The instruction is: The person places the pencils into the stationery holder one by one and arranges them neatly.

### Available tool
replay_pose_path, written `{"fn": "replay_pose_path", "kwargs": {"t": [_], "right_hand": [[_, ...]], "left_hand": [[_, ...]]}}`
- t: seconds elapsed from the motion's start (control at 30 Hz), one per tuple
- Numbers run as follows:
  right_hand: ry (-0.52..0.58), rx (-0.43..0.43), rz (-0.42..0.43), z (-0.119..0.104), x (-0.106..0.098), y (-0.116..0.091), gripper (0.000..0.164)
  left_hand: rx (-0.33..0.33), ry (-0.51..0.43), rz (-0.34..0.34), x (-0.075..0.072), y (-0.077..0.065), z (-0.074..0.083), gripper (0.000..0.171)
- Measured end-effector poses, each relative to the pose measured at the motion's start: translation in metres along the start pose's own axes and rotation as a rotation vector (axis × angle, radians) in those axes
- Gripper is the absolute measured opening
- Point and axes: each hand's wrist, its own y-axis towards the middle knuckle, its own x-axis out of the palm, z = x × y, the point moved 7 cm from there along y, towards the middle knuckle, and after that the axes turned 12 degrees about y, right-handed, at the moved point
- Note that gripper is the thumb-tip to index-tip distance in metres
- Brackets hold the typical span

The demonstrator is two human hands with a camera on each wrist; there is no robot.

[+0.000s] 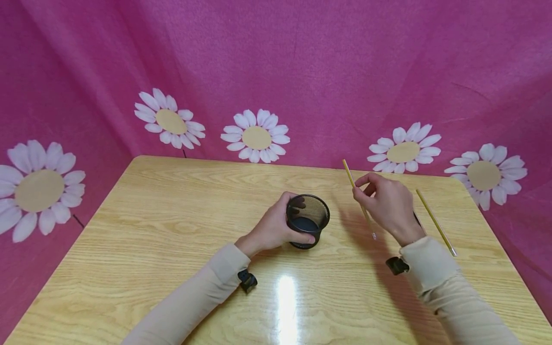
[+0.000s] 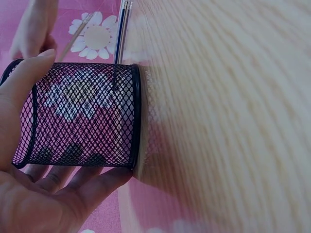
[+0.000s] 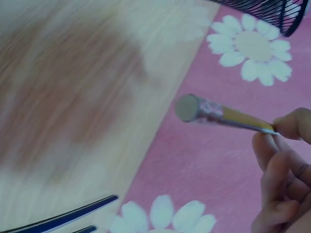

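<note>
My left hand point(image 1: 271, 225) grips a black mesh pencil cup point(image 1: 318, 212), with the thumb on the near side and other fingers around the far side. The cup stands upright on the table; its inside looks bare. Seen by the left wrist camera, the mesh cup point(image 2: 82, 116) lies between thumb and fingers. To the right, my right hand point(image 1: 388, 201) pinches a yellow pencil point(image 1: 349, 173) between thumb and fingertips, above the table and apart from the cup. In the right wrist view, the eraser end of that pencil point(image 3: 238, 118) points toward the camera.
Another yellow pencil point(image 1: 436, 223) lies on the wooden table point(image 1: 172, 230) right of my right hand. A dark pencil point(image 1: 418, 220) is partly hidden behind the right wrist. A pink cloth point(image 1: 302, 72) with white daisies hangs behind the table.
</note>
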Motion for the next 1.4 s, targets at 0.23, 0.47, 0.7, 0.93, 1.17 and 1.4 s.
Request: {"fn": "replay_pose_path", "kwargs": {"t": [0.23, 0.47, 0.7, 0.93, 1.17, 1.4], "right_hand": [[0.09, -0.077, 0.116, -0.023, -0.007, 0.002, 0.011], [0.231, -0.133, 0.193, -0.044, -0.013, 0.005, 0.008], [0.374, -0.18, 0.255, -0.064, -0.017, 0.006, 0.008], [0.526, -0.214, 0.291, -0.079, -0.017, 0.008, 0.009], [0.645, -0.237, 0.319, -0.088, -0.011, 0.01, 0.01], [0.638, -0.241, 0.295, -0.092, 0.001, 0.012, 0.012]], "left_hand": [[0.005, -0.002, 0.003, 0.0, 0.001, -0.001, 0.087], [0.009, 0.002, 0.005, 0.0, 0.001, -0.001, 0.087], [0.017, -0.001, 0.007, -0.001, 0.001, 0.0, 0.089], [0.014, 0.001, 0.007, -0.001, 0.002, -0.001, 0.088], [-0.001, 0.003, 0.004, 0.0, 0.001, -0.002, 0.089], [-0.002, 0.008, -0.008, 0.0, 0.001, -0.003, 0.09]]}}
